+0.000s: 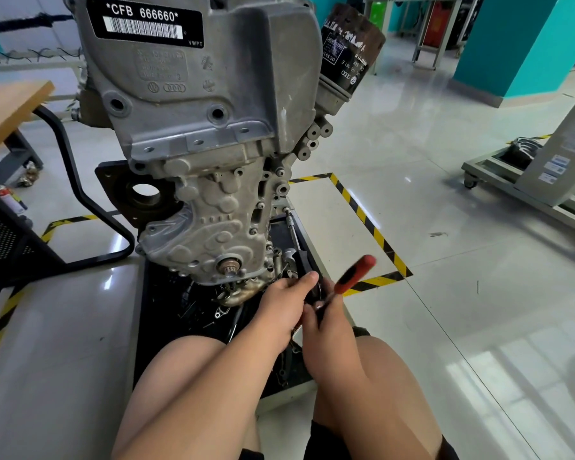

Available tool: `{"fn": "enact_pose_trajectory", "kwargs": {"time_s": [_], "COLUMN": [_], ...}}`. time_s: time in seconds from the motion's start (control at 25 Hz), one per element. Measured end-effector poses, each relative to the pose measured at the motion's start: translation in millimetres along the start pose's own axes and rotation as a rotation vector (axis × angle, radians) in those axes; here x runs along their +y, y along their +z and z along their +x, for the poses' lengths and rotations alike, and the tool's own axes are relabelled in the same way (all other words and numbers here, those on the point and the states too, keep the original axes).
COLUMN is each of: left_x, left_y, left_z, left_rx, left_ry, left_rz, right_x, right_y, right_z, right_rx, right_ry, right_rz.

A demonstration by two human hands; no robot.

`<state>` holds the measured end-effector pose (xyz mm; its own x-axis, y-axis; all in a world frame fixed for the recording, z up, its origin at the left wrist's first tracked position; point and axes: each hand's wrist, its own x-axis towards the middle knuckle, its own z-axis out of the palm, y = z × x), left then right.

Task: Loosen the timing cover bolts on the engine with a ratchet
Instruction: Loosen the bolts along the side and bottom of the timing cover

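A person seated before a grey cast-aluminium engine (213, 180), which stood upright on a black metal tray (160, 293), worked at the ribbed, pale grey timing cover (210, 234) just left of centre frame. Both hands met low in the centre, below and to the right of the cover.

A slim steel extension bar (292, 230) ran from the hands up and slightly left, its socket end seated on a small bolt (287, 210) at the cover's right edge. The bolt therefore lay up-frame of both hands, along the bar's long axis.

The red-and-black ratchet handle (354, 273), blurred, jutted toward the upper right, roughly across the bar.

The left hand (286, 303), the nearer of the two to the engine, was curled round the dark lower end of the bar near the ratchet head, thumb laid along it toward the bolt. The right hand (329, 323), just beside and touching it, had its fingers wrapped round the near end of the handle; the exact finger hold was partly hidden.

The next swing would likely pivot the handle about the bar, with the left hand steadying the bar on the bolt.
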<state>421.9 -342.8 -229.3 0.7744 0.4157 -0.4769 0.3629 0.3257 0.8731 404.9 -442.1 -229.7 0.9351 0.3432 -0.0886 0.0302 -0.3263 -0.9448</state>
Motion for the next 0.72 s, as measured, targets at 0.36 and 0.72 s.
{"fn": "enact_pose_trajectory", "kwargs": {"time_s": [0.36,0.72], "left_x": [5.4,0.9], "left_y": [2.7,4.1], "left_z": [-5.3,-7.0], "left_rx": [-0.008,-0.124], "left_ry": [-0.14,-0.048], "left_rz": [-0.016,0.047], "right_x": [-0.5,-8.4], "right_y": [-1.6,-24.2], "right_z": [12.5,18.4], "right_rx": [-0.014,-0.143], "right_ry": [0.311,0.597], "right_rz": [0.404,1.049]}}
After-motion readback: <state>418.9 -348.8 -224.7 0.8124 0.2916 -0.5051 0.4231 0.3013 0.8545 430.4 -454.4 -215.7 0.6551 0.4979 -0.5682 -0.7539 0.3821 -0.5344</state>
